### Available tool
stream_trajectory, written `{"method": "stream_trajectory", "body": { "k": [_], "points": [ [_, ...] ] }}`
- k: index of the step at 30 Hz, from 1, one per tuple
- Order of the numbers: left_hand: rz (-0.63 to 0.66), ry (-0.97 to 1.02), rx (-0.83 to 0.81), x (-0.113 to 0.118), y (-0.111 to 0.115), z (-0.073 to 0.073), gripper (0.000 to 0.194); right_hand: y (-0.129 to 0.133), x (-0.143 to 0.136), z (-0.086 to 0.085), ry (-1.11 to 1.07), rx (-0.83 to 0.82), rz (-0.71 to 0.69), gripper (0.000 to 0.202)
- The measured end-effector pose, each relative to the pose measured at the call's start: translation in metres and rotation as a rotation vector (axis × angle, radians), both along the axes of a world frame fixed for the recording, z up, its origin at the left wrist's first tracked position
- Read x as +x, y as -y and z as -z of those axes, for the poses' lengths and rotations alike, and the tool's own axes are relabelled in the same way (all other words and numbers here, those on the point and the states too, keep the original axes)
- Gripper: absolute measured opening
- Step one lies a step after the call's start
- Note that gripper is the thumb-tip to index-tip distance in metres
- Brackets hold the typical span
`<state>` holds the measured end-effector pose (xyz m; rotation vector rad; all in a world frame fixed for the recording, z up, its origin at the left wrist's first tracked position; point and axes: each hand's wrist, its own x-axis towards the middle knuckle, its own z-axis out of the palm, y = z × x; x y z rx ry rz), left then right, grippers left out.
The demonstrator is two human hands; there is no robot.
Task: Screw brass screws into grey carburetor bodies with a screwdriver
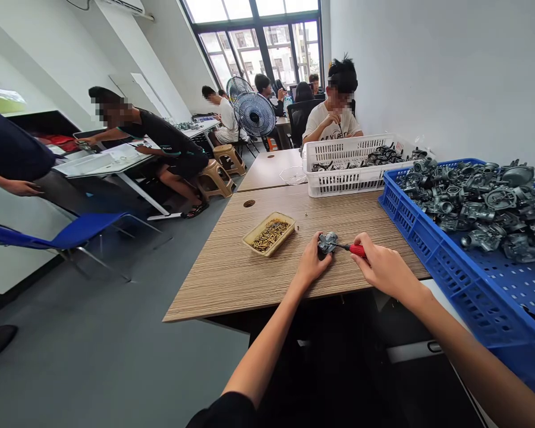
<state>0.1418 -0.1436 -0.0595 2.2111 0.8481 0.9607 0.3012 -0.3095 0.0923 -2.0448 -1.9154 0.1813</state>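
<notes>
My left hand is closed around a small grey cast-metal carburetor, holding it just above or on the table near its front edge. In my right hand is a screwdriver with a red and black handle. Its shaft points left and its tip meets the carburetor; the exact contact spot is too small to make out. To the left of my hands stands a cream tray filled with brass-coloured screws. A couple of tiny loose pieces lie on the wood beside it.
A blue crate heaped with grey carburetors stands at my right. Behind it, a white basket holds dark parts. A person sits across the table. Left are a blue chair, other people and fans.
</notes>
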Motion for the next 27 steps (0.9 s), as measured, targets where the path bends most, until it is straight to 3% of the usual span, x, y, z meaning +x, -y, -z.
{"method": "stream_trajectory", "body": {
  "k": [27],
  "points": [
    [0.002, 0.006, -0.011, -0.0008, 0.002, -0.0066, 0.066, -0.0001, -0.0017, -0.0002, -0.019, -0.004, -0.016, 0.013]
  ]
}}
